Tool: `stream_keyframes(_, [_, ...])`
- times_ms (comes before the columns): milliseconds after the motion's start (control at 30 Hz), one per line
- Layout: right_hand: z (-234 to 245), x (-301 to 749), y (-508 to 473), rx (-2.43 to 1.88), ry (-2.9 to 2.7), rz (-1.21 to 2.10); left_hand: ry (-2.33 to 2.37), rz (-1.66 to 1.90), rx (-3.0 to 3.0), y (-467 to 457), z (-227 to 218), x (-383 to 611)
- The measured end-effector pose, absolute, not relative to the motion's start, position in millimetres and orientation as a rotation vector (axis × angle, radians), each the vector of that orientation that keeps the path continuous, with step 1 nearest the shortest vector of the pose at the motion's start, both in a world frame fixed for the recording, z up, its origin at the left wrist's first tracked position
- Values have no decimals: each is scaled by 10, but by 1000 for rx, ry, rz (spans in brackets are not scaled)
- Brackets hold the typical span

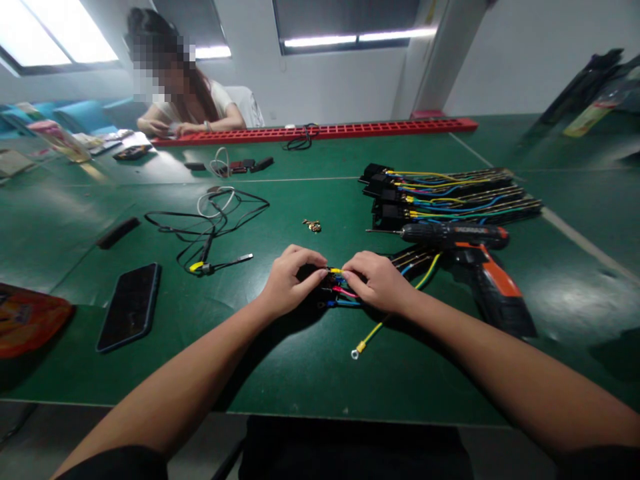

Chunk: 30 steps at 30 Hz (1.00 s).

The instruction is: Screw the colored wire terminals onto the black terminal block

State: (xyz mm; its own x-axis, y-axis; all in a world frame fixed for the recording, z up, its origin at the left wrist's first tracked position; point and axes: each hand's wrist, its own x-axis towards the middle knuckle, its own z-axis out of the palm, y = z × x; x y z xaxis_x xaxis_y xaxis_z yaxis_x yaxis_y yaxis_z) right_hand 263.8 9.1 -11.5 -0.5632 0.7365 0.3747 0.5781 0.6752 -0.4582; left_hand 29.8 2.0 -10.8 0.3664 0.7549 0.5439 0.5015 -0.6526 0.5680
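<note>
Near the middle of the green table, my left hand is closed, with thumb and forefinger meeting at the end of a yellow-sleeved wire. What lies inside its grip is mostly hidden; some black shows there. My right hand pinches the same wire just to the right. Below the fingers, a red-sleeved wire and a blue wire with terminals stick out of a wire bundle running under my right hand. A green-yellow wire with a ring terminal hangs loose toward me.
Small brass-coloured screws lie beyond my hands. A cordless drill and several black wired assemblies are to the right. A phone, tangled cables and an orange package lie left. Another person sits across, behind a red slotted strip.
</note>
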Motion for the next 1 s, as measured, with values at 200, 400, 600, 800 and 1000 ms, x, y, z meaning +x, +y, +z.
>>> stream_keyframes(200, [-124,2643,90,-998,-2344,377,1096,1171,2365,32,-112,296])
stream_keyframes(400, [-129,2651,93,-995,-2347,372,1098,1157,2361,36,-116,284])
stream_keyframes(600, [-146,2663,97,-985,-2351,364,1080,1162,2379,41,-110,268])
stream_keyframes(800, [-161,2661,105,-952,-2327,333,1046,988,2519,49,17,118])
stream_keyframes(1000, [-156,2655,101,-947,-2327,323,931,570,2620,51,150,-63])
